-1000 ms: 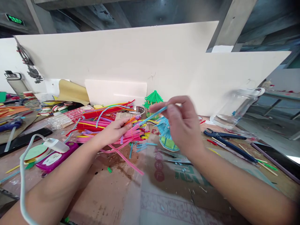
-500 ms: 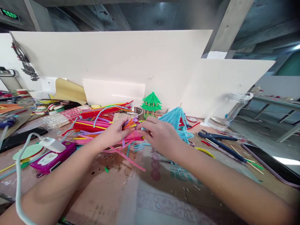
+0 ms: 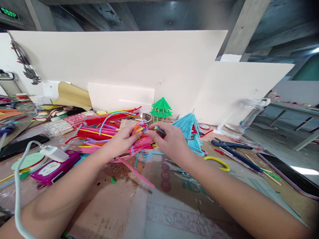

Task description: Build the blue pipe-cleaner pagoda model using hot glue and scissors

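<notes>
Near the middle of the bench lies a pile of fuzzy pipe cleaners (image 3: 109, 130) in pink, red, purple, orange and yellow. My left hand (image 3: 126, 137) is closed round the end of a bundle there, thumb on top. Close beside it, my right hand (image 3: 171, 139) pinches a thin blue piece (image 3: 160, 130) between thumb and fingers; its kind is hard to make out. Behind my hands stands a small green tiered tree-like model (image 3: 161, 108). A light-blue cone-shaped piece (image 3: 186, 125) stands to the right, behind my right hand.
Pliers (image 3: 234, 154), a yellow loop (image 3: 219, 163) and a phone (image 3: 289, 174) lie to the right, before a clear jug (image 3: 245, 118). On the left are a purple power bank-like box (image 3: 56, 167) with a white cable, and another phone (image 3: 22, 146). Short blue offcuts (image 3: 148, 156) lie in front.
My right hand has drawn slightly right, away from the bundle end, and the thin blue piece now shows in its fingers. My left hand stays on the bundle.
</notes>
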The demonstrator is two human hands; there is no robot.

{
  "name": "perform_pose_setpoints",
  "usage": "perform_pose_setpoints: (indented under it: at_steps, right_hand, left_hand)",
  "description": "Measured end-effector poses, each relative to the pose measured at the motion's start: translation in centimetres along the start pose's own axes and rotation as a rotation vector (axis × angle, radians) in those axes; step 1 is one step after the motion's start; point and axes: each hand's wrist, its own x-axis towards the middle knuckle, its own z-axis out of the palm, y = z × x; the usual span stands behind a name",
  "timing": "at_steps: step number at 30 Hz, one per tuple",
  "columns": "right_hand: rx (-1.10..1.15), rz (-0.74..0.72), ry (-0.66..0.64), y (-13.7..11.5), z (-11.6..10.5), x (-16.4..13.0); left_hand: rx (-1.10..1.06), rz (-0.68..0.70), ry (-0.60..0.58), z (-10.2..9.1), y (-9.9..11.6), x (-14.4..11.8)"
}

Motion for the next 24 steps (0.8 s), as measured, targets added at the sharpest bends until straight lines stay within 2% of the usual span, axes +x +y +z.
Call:
perform_pose_setpoints:
  at_steps: [7,13,17,24]
  right_hand:
    - [-0.014,-0.031,-0.061,0.7,0.4,0.1]
    - [0.068,-0.057,0.127,0.2,-1.5,0.3]
    - [0.004,-0.054,-0.001,-0.5,-2.2,0.4]
    - [-0.132,-0.107,-0.155,-0.3,-1.6,-0.1]
  left_hand:
    - [0.032,0.001,-0.031,0.1,0.5,0.0]
    - [-0.048,-0.066,-0.035,0.2,0.7,-0.1]
    - [-0.071,-0.069,-0.029,0.2,0.9,-0.2]
    - [-0.053,-0.061,-0.008,0.3,0.6,-0.1]
